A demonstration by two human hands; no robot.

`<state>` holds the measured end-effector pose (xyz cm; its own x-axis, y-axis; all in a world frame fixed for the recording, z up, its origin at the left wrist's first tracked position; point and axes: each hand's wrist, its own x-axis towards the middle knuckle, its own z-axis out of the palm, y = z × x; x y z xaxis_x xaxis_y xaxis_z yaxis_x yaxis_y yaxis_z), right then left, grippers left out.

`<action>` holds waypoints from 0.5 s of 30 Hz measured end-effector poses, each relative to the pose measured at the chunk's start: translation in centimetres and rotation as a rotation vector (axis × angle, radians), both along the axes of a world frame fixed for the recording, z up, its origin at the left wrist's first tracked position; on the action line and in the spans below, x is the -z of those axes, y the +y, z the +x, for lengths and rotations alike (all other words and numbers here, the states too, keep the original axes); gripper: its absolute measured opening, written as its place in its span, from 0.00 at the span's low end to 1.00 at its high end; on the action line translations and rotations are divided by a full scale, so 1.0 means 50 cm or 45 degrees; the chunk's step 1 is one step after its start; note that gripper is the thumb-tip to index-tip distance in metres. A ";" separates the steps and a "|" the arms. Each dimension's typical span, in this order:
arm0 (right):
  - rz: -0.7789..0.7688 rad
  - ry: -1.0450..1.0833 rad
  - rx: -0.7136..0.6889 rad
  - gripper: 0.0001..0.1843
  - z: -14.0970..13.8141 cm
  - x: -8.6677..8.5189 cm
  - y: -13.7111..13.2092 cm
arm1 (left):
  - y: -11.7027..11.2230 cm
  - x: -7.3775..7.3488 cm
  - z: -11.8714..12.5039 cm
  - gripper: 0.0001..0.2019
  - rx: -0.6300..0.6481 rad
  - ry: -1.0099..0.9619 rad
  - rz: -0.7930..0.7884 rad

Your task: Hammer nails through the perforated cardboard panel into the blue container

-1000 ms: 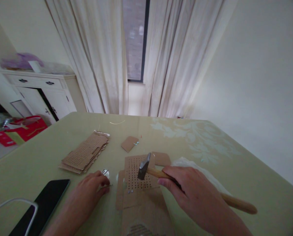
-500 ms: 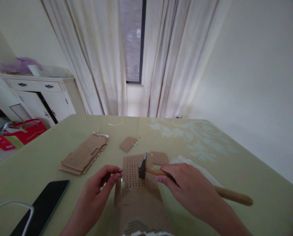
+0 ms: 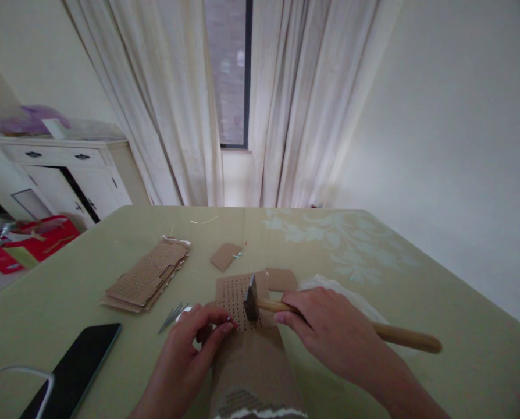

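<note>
My right hand (image 3: 330, 323) is closed round the wooden handle of a hammer (image 3: 251, 299). The hammer's metal head is over a brown cardboard piece (image 3: 253, 355) punched with rows of small holes. At the left part of those holes, my left hand (image 3: 190, 343) pinches a small nail (image 3: 229, 318) between thumb and fingertips; only its shiny end shows. Several loose nails (image 3: 173, 317) lie on the table just left of that hand, beside a small white thing (image 3: 184, 313) partly hidden by it. The near end of the cardboard has a torn white edge and dark ridges.
A stack of perforated cardboard (image 3: 146, 276) lies on the green table (image 3: 330, 244) at the left. Nearer stands a black tablet (image 3: 77, 366) with a white cable (image 3: 20, 369). Small cardboard scraps (image 3: 225, 256) and a translucent plastic sheet (image 3: 325, 283) lie beyond the hands.
My left hand has moved right, from beside the cardboard's left edge onto its holes. The loose nails have come into view. The hammer is nearly still.
</note>
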<state>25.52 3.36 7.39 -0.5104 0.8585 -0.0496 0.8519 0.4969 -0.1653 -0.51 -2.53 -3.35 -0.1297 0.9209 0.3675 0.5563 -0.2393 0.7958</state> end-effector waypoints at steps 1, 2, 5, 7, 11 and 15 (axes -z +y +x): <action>0.000 0.000 -0.004 0.16 -0.001 0.000 0.000 | 0.000 0.001 0.001 0.11 -0.004 0.001 0.004; -0.001 0.000 -0.007 0.16 -0.001 0.000 0.001 | -0.001 0.002 0.002 0.11 -0.008 0.004 0.008; -0.005 -0.009 -0.003 0.16 -0.003 -0.003 0.000 | -0.002 0.002 0.004 0.14 -0.005 0.027 0.024; -0.011 -0.019 0.001 0.17 -0.004 -0.005 -0.002 | -0.004 0.002 0.003 0.15 -0.009 0.037 0.038; -0.010 0.000 0.019 0.17 -0.003 -0.006 -0.005 | -0.007 0.007 0.002 0.13 -0.001 0.054 0.058; -0.001 0.004 0.000 0.16 -0.005 -0.003 -0.003 | -0.006 0.010 0.002 0.13 0.000 0.055 0.081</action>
